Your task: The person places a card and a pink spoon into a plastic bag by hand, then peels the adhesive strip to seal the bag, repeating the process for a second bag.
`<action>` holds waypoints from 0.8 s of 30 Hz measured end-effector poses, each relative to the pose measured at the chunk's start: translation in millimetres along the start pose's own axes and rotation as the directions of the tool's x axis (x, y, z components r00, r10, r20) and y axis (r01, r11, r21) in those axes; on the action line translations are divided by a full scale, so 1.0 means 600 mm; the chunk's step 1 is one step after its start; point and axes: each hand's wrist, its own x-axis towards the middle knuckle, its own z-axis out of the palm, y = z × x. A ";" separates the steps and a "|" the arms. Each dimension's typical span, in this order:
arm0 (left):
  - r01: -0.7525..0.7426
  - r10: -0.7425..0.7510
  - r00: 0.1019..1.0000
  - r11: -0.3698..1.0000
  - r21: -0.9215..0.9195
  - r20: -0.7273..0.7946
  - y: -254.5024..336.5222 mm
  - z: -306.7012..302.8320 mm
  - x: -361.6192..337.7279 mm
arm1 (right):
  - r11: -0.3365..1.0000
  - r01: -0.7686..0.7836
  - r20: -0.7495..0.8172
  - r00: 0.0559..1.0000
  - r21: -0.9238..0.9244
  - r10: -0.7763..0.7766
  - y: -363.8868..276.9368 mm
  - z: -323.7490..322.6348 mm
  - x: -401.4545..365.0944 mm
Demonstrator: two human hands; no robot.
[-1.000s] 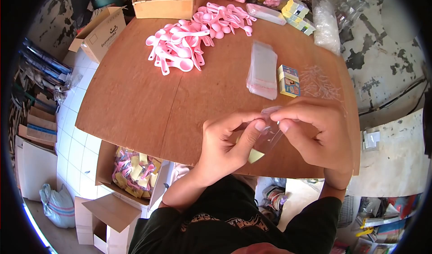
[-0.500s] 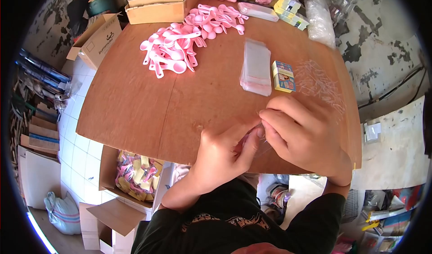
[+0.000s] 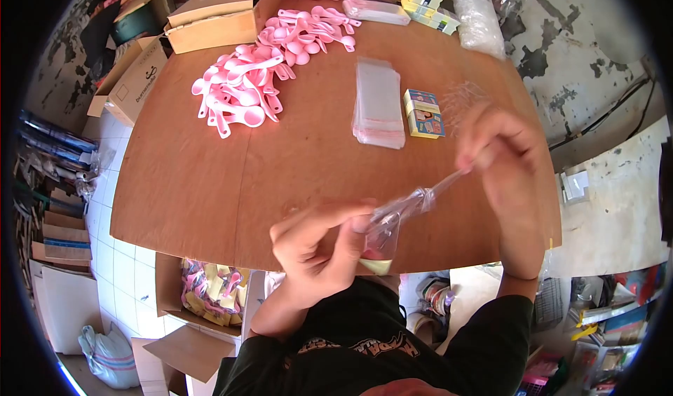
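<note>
My left hand pinches a small clear plastic bag at the near edge of the brown table. Something pale yellow shows at the bag's bottom, with a pink shape above it. The bag's neck is twisted into a thin strand that runs up to my right hand, which grips its far end. My right hand is blurred and raised above the table, near a scatter of thin clear strips.
A stack of clear bags and a small printed box lie mid-table. Pink scoops are heaped beyond them, near a cardboard box. An open carton of filled packets stands on the floor at left.
My hands were pressed together at the bag's mouth. Now my right hand has pulled away to the right and up, drawing the twisted neck out, while my left hand stays low holding the bag.
</note>
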 end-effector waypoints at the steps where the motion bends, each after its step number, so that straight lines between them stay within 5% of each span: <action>1: 0.002 -0.002 1.000 1.000 -0.003 0.000 -0.001 0.001 0.000 | 0.998 -0.044 -0.045 0.998 0.046 0.046 -0.006 -0.021 0.007; 3: -0.045 0.038 0.989 0.998 -0.048 -0.141 -0.003 0.001 0.000 | 0.963 0.038 -0.088 0.996 0.266 -0.015 0.007 -0.096 0.029; 5: -0.054 0.044 0.986 0.997 -0.057 -0.161 -0.006 -0.001 0.000 | 0.846 0.090 0.163 0.965 0.526 -0.204 0.048 -0.188 0.056; 7: -0.051 0.057 0.983 0.998 0.037 -0.173 -0.004 -0.004 -0.002 | 0.830 -0.122 0.043 0.992 0.545 0.118 0.143 -0.296 0.042; 8: -0.053 0.058 0.983 0.998 0.033 -0.173 -0.003 -0.004 -0.003 | 0.920 -0.349 -0.088 0.937 -0.177 0.338 0.187 -0.317 0.035; 9: -0.058 0.064 0.985 0.997 0.044 -0.160 -0.004 -0.004 -0.002 | 0.442 -0.491 -0.334 0.859 -0.751 0.388 0.221 -0.328 0.029; 10: -0.069 0.076 0.986 0.996 0.056 -0.150 -0.005 -0.005 0.003 | 0.442 -0.484 -0.333 0.864 -0.755 0.377 0.243 -0.329 0.023; 14: 0.027 -0.008 0.982 0.995 0.099 -0.190 -0.003 -0.013 0.009 | 0.198 -0.509 -0.543 0.816 -0.838 -0.200 0.282 -0.322 -0.009; 15: 0.033 -0.013 0.981 0.994 0.102 -0.192 -0.006 -0.011 0.011 | 0.199 -0.509 -0.542 0.817 -0.838 -0.194 0.265 -0.298 -0.010; 17: 0.029 -0.005 0.978 0.993 0.113 -0.209 -0.017 -0.004 0.018 | 0.422 -0.183 -0.315 0.911 -0.888 -0.266 0.197 -0.207 0.014; 19: 0.078 -0.055 0.973 0.993 0.093 -0.224 -0.019 0.002 0.019 | 0.764 -0.136 -0.218 0.976 -0.631 -0.006 0.149 -0.122 0.017; 21: 0.078 -0.046 0.979 0.984 0.160 -0.197 -0.028 0.004 0.019 | 0.834 0.120 0.174 0.984 -0.538 -0.029 0.087 -0.035 0.014; 24: 0.111 -0.086 0.976 0.987 0.117 -0.202 -0.030 0.009 0.021 | 0.817 0.267 0.262 0.954 -0.511 -0.147 0.069 0.066 -0.001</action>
